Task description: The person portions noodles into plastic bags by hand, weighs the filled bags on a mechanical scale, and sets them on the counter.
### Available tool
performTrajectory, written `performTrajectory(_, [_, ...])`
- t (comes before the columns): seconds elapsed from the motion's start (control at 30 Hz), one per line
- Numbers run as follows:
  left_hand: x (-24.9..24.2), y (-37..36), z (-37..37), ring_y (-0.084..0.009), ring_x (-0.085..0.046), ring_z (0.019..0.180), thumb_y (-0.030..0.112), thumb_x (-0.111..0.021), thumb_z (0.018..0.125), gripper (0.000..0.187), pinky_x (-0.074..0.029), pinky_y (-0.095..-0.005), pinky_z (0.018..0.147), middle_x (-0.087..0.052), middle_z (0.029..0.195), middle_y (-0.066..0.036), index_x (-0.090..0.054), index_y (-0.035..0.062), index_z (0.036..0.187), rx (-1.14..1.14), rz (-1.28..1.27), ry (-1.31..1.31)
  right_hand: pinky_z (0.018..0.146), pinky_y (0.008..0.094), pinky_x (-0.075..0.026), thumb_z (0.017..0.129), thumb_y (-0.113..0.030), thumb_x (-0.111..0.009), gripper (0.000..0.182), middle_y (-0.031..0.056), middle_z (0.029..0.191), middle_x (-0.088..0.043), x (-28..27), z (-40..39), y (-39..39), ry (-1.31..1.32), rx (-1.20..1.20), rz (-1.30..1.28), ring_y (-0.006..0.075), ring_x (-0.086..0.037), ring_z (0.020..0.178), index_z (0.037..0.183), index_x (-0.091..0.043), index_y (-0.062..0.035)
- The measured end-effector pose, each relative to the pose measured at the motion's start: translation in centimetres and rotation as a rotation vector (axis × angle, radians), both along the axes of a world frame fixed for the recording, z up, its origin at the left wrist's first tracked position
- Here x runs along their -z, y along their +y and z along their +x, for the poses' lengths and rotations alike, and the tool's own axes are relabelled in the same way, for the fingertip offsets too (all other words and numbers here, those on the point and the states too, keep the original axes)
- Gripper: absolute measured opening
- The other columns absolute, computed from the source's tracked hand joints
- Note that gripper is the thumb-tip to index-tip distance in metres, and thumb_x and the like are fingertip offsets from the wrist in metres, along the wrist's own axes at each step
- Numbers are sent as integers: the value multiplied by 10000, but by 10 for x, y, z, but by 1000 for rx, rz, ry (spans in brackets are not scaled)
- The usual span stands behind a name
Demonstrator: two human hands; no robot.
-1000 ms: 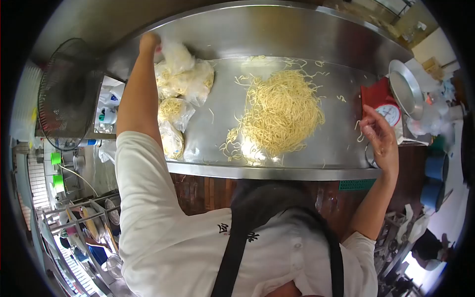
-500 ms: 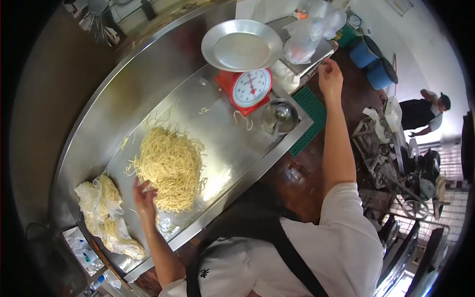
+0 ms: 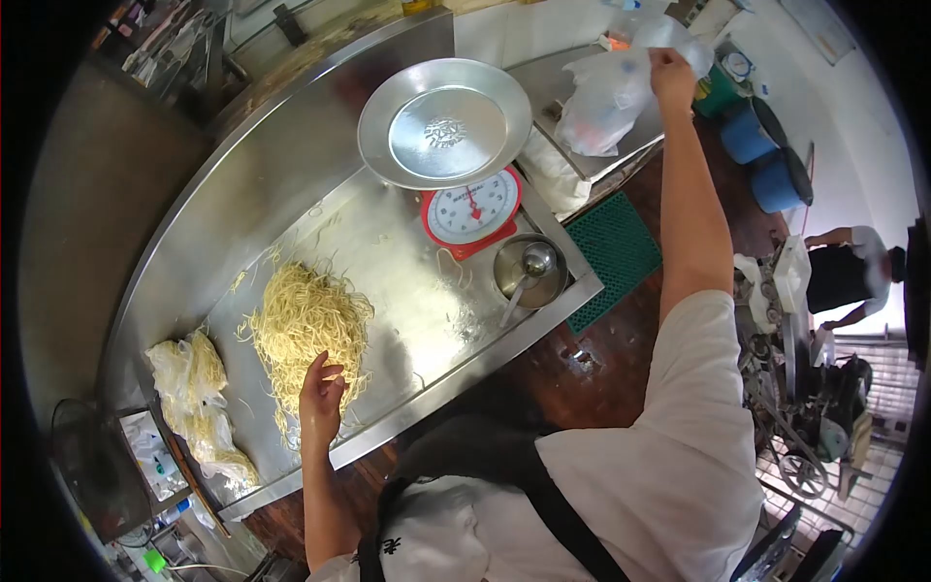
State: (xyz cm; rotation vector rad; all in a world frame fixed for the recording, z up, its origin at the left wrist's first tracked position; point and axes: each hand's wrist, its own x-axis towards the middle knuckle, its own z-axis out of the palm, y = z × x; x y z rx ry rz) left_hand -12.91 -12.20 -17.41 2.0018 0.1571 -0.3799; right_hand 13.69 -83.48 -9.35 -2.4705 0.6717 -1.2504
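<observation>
Right hand reached bag (apparently pinching).

Standing here, I see smooth, glossy metal in the surface and weighing pan, thin crinkled plastic in the whitish bag, matt cloth in the shirt.

Pinches a plastic bag with the right hand, holds the left hand loosely open by noodles on the surface.
</observation>
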Motion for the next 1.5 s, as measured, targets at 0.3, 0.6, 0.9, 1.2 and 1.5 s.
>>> performTrajectory(0.3, [9,-9,-1,-165,-636,878,87,-602,939,436,-517,-292,789,-669,1066,-112,-499,16,1356,63,39,-47,659,350,-532,917,-185,-648,155,55,868,-642,-46,-42,53,-732,-377,603,174,-638,741,978,-632,-44])
performTrajectory(0.6, [1,-15,-3,-193,-636,870,337,-530,1011,489,-514,-312,828,-661,1074,-147,-502,-41,1320,43,-280,99,1046,499,-399,966,-394,-491,513,122,1333,-542,-49,-142,163,-885,-1467,1689,302,-508,1235,1349,-480,-53])
performTrajectory(0.9, [-80,-10,63,-224,-649,956,687,-352,945,803,-543,-354,778,-626,1177,-140,-469,11,1363,118,-876,280,620,249,-403,806,-459,-767,482,32,854,-622,10,-173,433,678,-1906,1222,87,-526,684,908,-683,5])
performTrajectory(1.2, [24,230,-16,-180,-645,942,-23,-629,788,379,-540,-348,774,-662,1057,-79,-638,12,1165,413,-254,227,734,321,-483,891,-189,-676,182,107,877,-660,6,-188,654,700,-1882,166,258,-639,861,896,-689,-8])
performTrajectory(1.5, [22,409,-90,-136,-603,806,50,-631,877,225,-479,-261,769,-628,959,-58,-621,-1,1097,-425,-136,128,1057,522,-363,869,-98,-550,539,183,1380,-500,229,-98,857,879,-1155,-682,346,-424,1323,1399,-499,-179])
